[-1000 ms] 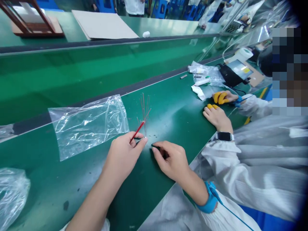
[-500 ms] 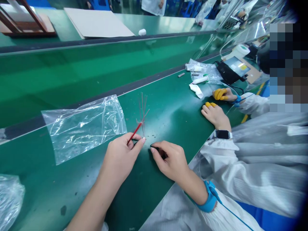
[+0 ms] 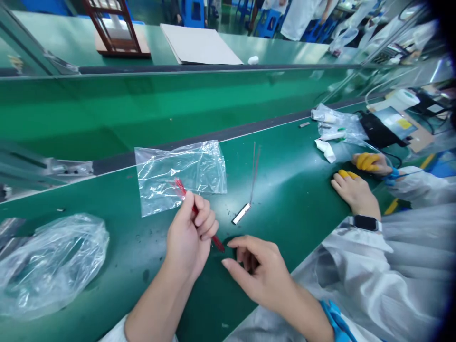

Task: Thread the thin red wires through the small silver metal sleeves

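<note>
Far left, between eight and nine o'clock from the left hand (image 3: 187, 237), a crumpled clear bag (image 3: 64, 270) lies on the green bench (image 3: 149, 289). The left hand's fingers (image 3: 204, 219) are clenched round a thin bundle of red wires (image 3: 219, 244), which slants from eleven o'clock to five and pokes out at both ends. Its upper end fans over the flat clear bag (image 3: 210, 166).

The bundle looks light and bendy, likely to slip or splay if the grip slackens. The middle seems the best hold for the whole lot; a single wire would be better pinched close to its end, as the fine tips look easily bent.

Between two and three o'clock from the left hand, a small silver part (image 3: 241, 213) rests untouched on the bench, with hair-thin wires (image 3: 253, 175) running from its upper end towards twelve o'clock. It is probably light but firm, so its long edges suit a fingertip pinch; pulling by those wires could kink them or drag it round.

At four o'clock, the right hand (image 3: 265, 270) is half curled, its thumb and forefinger apart with nothing visible between them. Further right, towards two o'clock, are a co-worker's hands (image 3: 358, 194), with yellow covers on some fingertips.
</note>
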`<action>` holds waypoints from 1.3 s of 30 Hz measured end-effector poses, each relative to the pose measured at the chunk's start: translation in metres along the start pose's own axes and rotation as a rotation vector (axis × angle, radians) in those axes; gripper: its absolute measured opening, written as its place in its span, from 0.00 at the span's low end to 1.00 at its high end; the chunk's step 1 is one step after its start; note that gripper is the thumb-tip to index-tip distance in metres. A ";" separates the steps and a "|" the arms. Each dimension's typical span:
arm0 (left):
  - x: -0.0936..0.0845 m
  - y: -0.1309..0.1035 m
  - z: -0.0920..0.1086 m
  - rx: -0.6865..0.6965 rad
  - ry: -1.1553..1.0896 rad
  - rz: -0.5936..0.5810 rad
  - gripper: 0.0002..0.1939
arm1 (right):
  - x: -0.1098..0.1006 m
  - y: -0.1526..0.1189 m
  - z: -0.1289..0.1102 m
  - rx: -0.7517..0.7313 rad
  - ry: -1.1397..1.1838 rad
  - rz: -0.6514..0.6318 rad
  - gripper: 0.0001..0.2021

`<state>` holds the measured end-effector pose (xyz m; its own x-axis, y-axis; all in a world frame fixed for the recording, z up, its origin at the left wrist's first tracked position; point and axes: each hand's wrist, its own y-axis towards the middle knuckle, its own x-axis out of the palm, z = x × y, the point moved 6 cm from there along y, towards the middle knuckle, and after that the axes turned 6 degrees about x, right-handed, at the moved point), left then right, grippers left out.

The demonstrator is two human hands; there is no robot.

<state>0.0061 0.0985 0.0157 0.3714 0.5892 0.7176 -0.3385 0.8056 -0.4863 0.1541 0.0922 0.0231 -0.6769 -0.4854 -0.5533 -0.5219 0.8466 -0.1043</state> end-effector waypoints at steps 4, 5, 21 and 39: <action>-0.001 -0.003 0.000 -0.001 -0.022 -0.026 0.22 | 0.010 0.000 -0.004 -0.024 -0.053 0.007 0.06; -0.001 -0.003 0.000 0.002 -0.021 -0.029 0.22 | 0.010 0.000 -0.005 -0.037 -0.056 0.014 0.05; 0.001 -0.004 0.001 0.040 0.026 -0.047 0.21 | 0.008 -0.004 -0.006 -0.049 -0.047 0.052 0.07; -0.009 0.001 0.064 0.229 -0.114 0.089 0.18 | -0.075 -0.041 0.070 0.170 0.455 0.157 0.13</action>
<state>-0.0524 0.0899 0.0405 0.2355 0.6360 0.7349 -0.5575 0.7078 -0.4339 0.2624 0.1087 0.0111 -0.9178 -0.3629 -0.1611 -0.3290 0.9223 -0.2027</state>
